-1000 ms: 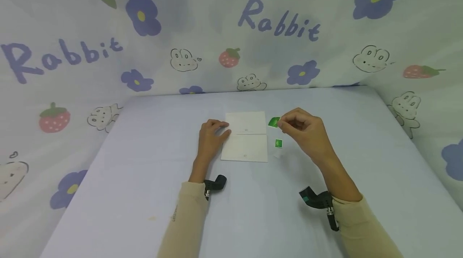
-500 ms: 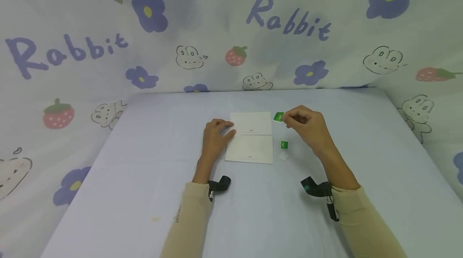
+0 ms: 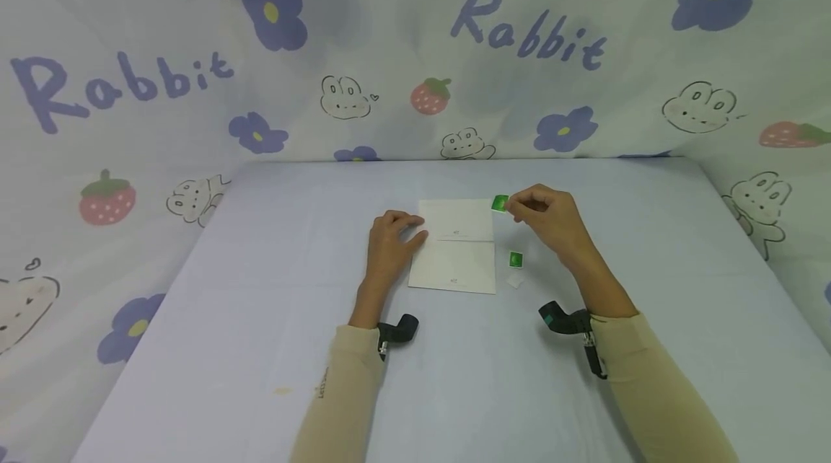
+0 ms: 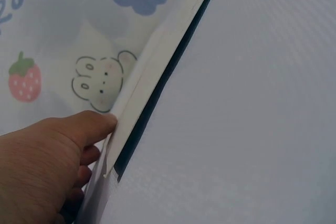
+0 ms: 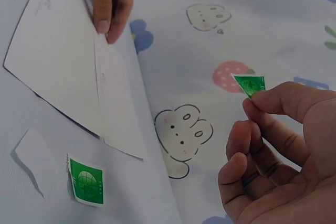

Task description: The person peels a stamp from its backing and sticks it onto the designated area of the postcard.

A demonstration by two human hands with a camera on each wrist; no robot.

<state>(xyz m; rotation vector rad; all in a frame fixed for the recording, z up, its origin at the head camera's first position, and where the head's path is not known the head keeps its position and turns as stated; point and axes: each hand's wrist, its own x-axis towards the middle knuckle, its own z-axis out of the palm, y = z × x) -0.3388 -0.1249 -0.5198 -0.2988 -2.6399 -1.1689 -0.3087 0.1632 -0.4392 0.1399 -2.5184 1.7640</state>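
Two white envelope-like cards [image 3: 464,265] lie one above the other on the white table, each with a small printed mark. At their left edge, near the seam between them, my left hand [image 3: 388,250] rests with thumb and forefinger touching the paper. My right hand [image 3: 550,221] pinches a small green postage stamp [image 5: 254,83] between thumb and forefinger, raised beside the upper right corner of the cards. The fingertips cover part of this stamp. Another green stamp [image 5: 88,183], white-edged and slightly curled, lies on the table right of the lower card.
A small white paper scrap [image 3: 515,280] lies just below the loose stamp. Behind the table [image 3: 292,232] hangs a white cloth [image 3: 389,37] printed with rabbits, flowers and strawberries. A black camera [image 3: 568,320] is strapped to each wrist.
My right hand has moved slightly up and toward the cards' upper right corner, carrying the stamp. My left hand keeps its place on the cards. The whole head view has shifted somewhat.
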